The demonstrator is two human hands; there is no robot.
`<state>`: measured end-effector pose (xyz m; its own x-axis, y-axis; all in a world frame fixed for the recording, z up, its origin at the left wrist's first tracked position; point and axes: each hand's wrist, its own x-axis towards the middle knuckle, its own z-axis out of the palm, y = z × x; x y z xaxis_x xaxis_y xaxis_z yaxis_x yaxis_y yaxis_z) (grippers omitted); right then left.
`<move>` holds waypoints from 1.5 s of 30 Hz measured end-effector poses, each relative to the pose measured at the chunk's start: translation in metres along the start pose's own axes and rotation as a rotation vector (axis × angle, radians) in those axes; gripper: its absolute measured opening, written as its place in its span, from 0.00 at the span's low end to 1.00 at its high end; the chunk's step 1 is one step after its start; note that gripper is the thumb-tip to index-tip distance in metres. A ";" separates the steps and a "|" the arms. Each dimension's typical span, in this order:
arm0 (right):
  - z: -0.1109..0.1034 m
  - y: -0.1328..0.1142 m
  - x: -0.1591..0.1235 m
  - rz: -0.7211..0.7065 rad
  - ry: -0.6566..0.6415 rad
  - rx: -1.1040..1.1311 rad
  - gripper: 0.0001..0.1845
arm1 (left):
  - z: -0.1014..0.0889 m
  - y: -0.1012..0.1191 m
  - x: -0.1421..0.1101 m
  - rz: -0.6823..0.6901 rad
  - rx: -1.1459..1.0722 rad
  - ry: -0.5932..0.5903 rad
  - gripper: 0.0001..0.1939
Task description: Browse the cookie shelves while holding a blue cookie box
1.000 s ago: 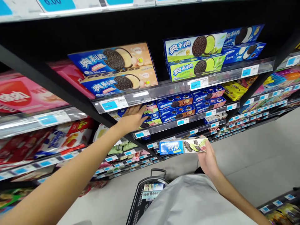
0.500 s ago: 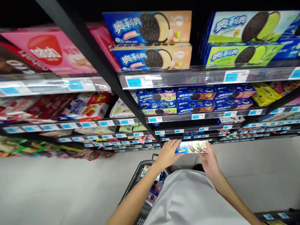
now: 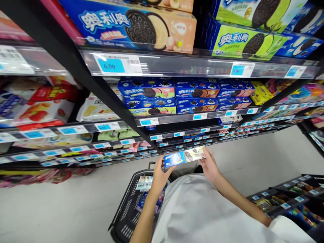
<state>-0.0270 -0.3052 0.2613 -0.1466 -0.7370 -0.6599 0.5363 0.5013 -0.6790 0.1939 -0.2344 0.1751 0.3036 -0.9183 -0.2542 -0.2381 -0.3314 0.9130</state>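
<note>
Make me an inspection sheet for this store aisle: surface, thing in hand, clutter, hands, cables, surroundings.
Surface: black shelf with clear plastic front rail; smooth pale grey floor below.
Thing in hand: long blue-and-white rectangular cardboard biscuit box, tilted slightly, its right end higher in view.
Clutter: colourful packages inside a black plastic basket; some are hidden by the left arm and grey shirt.
Hands: left hand grips the box's left end, right hand its right end.
Cables: nothing seen.
Surroundings: blue-and-peach cardboard biscuit box and shiny yellow packet on shelves.
</note>
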 end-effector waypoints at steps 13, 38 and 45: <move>-0.006 -0.002 -0.007 -0.017 0.010 0.027 0.21 | 0.017 -0.015 -0.012 -0.283 -0.450 0.004 0.38; 0.041 -0.002 -0.023 0.010 -0.444 -0.424 0.27 | 0.023 0.061 -0.023 -0.560 -1.358 -0.040 0.19; 0.139 -0.091 0.024 -0.764 -0.796 -0.953 0.28 | -0.008 0.032 -0.053 -0.609 -1.491 0.356 0.20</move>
<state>0.0363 -0.4320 0.3524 0.5222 -0.8484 0.0861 -0.2497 -0.2486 -0.9359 0.1775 -0.1947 0.2208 0.2475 -0.5766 -0.7786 0.9654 0.0786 0.2487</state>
